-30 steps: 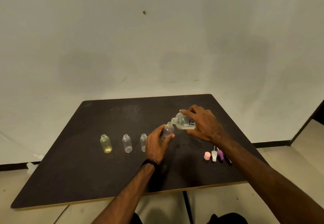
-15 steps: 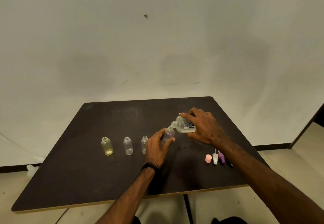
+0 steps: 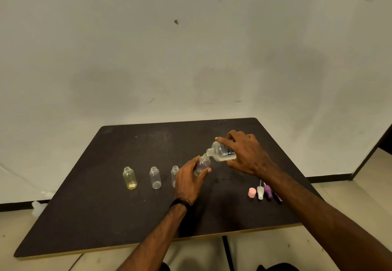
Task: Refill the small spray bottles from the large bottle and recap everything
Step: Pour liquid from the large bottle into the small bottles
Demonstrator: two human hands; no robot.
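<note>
My right hand (image 3: 246,156) holds the large clear bottle (image 3: 221,152) tipped on its side, its open neck touching the mouth of a small purple-tinted bottle (image 3: 203,163). My left hand (image 3: 188,182) grips that small bottle, which leans toward the large one. Three more small open bottles stand in a row to the left: a yellow one (image 3: 129,178), a clear one (image 3: 155,178), and a clear one (image 3: 174,174) partly hidden behind my left hand. Spray caps lie at the right: pink (image 3: 252,192), white (image 3: 260,192), purple (image 3: 268,191).
Everything rests on a dark square table (image 3: 106,217) with a light wooden front edge. A dark cap (image 3: 276,197) lies beside the purple one, half under my right forearm. A small white object (image 3: 38,207) sits on the floor by the table's left edge.
The large bottle's neck has stayed at the small purple bottle's mouth. Both hands keep their grips; the view has shifted slightly.
</note>
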